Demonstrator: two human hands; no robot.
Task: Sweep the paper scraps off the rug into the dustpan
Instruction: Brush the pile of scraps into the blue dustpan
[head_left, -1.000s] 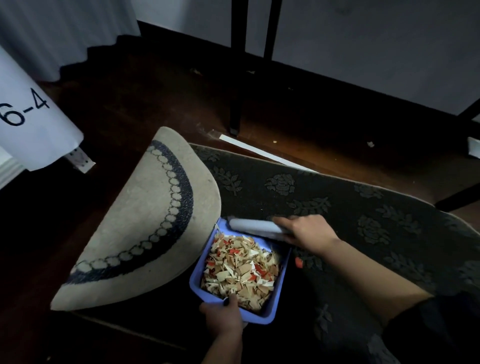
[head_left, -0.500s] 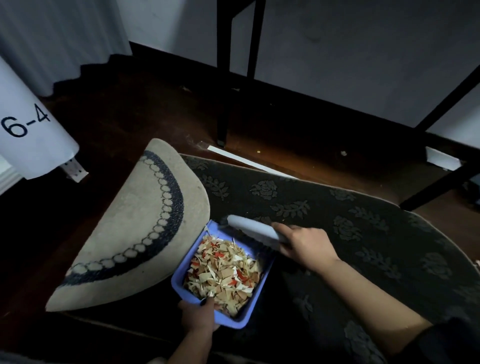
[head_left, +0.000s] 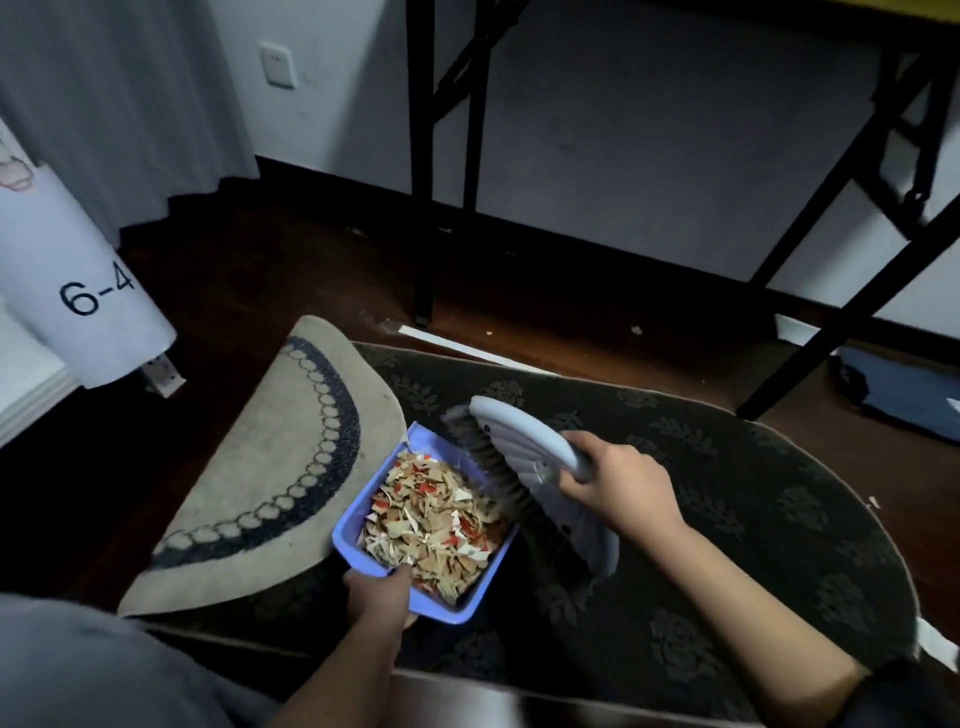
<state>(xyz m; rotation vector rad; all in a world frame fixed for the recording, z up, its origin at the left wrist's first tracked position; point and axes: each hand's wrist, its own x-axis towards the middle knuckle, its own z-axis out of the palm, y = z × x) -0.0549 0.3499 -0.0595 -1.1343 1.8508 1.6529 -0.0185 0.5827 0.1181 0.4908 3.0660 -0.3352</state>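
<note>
While left grip (head_left: 378, 591) clasps plastic dustpan (head_left: 347, 535) (scraps (head_left: 434, 525) heaped) | right grip (head_left: 618, 483) clenches bristled brush (head_left: 519, 441)

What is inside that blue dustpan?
The dustpan holds a heap of tan, white and red paper scraps. The brush bristles rest at its open edge. The pan's floor beneath the heap is covered.

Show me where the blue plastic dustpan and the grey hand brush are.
Blue plastic dustpan (head_left: 347, 535): head view, on its left wall.
Grey hand brush (head_left: 524, 431): head view, on its plastic back.
</note>
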